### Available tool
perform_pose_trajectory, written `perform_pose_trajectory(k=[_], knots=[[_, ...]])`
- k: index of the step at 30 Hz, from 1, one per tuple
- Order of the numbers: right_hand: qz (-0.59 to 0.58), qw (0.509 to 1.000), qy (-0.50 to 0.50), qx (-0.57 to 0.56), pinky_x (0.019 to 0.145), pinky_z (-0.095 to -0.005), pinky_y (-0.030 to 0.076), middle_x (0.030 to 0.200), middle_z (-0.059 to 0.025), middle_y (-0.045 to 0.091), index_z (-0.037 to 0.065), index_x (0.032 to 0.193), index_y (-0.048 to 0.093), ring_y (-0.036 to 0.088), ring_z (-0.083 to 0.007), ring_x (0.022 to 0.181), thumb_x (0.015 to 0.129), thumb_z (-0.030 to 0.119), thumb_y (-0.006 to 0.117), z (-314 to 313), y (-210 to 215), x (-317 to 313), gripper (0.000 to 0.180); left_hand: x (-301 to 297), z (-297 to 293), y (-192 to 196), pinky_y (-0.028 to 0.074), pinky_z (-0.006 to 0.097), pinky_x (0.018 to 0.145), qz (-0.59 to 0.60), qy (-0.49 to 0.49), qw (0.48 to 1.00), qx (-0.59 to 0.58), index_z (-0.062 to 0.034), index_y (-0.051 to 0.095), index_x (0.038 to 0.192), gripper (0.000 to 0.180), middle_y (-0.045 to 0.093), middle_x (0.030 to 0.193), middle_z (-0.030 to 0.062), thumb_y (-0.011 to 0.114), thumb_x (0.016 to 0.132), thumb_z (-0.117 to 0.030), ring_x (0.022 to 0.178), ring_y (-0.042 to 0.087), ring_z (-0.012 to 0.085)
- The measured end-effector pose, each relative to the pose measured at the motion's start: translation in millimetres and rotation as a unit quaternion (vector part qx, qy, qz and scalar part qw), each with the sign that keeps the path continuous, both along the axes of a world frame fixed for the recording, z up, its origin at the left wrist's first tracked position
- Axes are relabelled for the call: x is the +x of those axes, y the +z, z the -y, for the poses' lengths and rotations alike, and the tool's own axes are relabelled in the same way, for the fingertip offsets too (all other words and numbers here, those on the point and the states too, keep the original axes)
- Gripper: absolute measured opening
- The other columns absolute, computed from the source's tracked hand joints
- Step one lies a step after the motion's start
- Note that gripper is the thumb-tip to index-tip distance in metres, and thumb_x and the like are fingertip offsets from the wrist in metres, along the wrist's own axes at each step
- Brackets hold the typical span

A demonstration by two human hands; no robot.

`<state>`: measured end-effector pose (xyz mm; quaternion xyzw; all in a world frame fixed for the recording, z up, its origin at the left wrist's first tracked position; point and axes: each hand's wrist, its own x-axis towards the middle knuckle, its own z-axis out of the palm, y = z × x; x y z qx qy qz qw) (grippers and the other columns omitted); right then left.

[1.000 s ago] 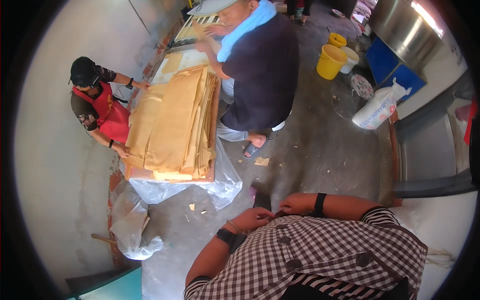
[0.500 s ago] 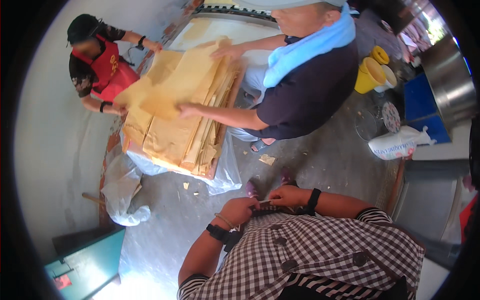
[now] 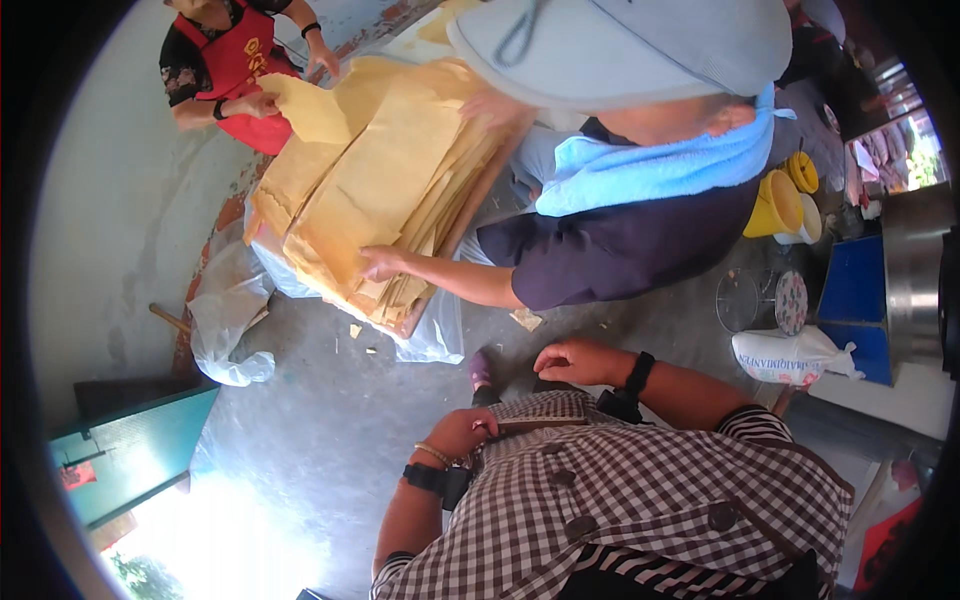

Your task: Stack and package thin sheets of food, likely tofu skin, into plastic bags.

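Meanwhile, both hands are resting at the checked shirt [image 3: 640,490]: left hand [image 3: 462,432] pinching its front edge, right hand [image 3: 575,362] loosely curled, holding nothing.

My left hand [image 3: 462,432]: fingers curled at the hem of my checked shirt [image 3: 640,500], a thin dark strip pinched there; I can't tell what it is.
My right hand [image 3: 578,362]: resting loosely closed just above the shirt edge, black wristband [image 3: 637,374] behind it.
Ahead of me: a person in a grey cap [image 3: 640,45] and blue towel [image 3: 660,165] leans over a stack of tan sheets [image 3: 385,190].
Far side: a person in a red apron [image 3: 240,75] lifts one sheet.
Floor: yellow buckets [image 3: 778,203], white sack [image 3: 795,357].
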<state>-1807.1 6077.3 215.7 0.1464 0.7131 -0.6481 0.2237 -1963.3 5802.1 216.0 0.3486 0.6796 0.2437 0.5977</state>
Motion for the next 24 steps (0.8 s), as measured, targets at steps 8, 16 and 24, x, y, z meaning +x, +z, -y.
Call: perform_pose_trajectory(k=[8, 16, 24], knots=[[-0.012, 0.991, -0.078, -0.112, 0.089, -0.0283, 0.047, 0.11, -0.0065, 0.066, 0.002, 0.12, 0.06, 0.06, -0.0125, 0.103, 0.093, 0.023, 0.061, -16, 28, -10, 0.034, 2, -15, 7, 0.049, 0.035, 0.078, -0.023, -0.045, 0.998, 0.042, -0.0103, 0.067, 0.087, 0.015, 0.067, 0.085, 0.0084, 0.058, 0.076, -0.005, 0.084, 0.064, 0.0259], [0.068, 0.989, 0.129, -0.01, 0.099, -0.0337, 0.041, 0.122, -0.0093, 0.062, 0.008, 0.125, 0.058, 0.057, -0.0209, 0.113, 0.095, 0.038, 0.053, -4, -23, 32, 0.042, 12, -60, 8, 0.049, 0.04, 0.087, -0.175, -0.134, 0.954, 0.204, -0.0112, 0.068, 0.097, 0.024, 0.064, 0.104, 0.0107, 0.061, 0.073, -0.009, 0.103, 0.059, 0.031], [0.06, 0.977, 0.202, -0.029, 0.103, -0.0336, 0.036, 0.13, -0.0064, 0.058, 0.014, 0.134, 0.053, 0.052, -0.019, 0.117, 0.101, 0.046, 0.036, 14, -82, 67, 0.048, 29, -80, 3, 0.053, 0.045, 0.076, -0.234, -0.325, 0.914, 0.067, -0.0096, 0.07, 0.095, 0.026, 0.069, 0.09, 0.0146, 0.068, 0.072, -0.022, 0.086, 0.067, 0.0344]])
